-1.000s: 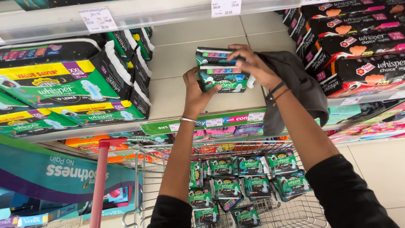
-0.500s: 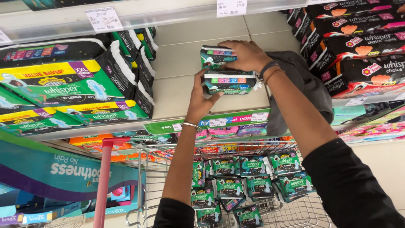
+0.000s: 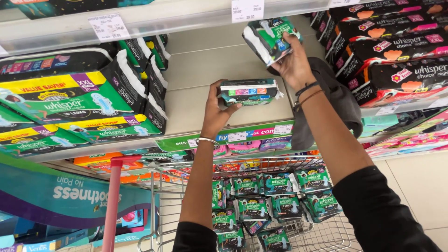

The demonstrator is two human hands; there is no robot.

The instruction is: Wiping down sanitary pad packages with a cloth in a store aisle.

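Observation:
My left hand [image 3: 215, 112] holds a small flat green and black pack [image 3: 248, 91] level in front of the bare white shelf board [image 3: 196, 100]. A thin bangle sits on that wrist. My right hand [image 3: 294, 65] is higher and grips a second green and black pack [image 3: 269, 38], tilted, just under the upper shelf edge [image 3: 154, 21]. Dark bands circle the right wrist. A grey cloth [image 3: 338, 100] hangs behind my right forearm.
Large green and yellow packs [image 3: 65, 100] fill the shelf's left side; black and red packs [image 3: 396, 51] are stacked on the right. Below stands a wire shopping cart [image 3: 182, 186] holding several small green packs [image 3: 275, 196], with a pink upright bar [image 3: 112, 205].
My right hand has lifted one pack up and away from the pack in my left hand, which stays about where it was. The two packs were together before.

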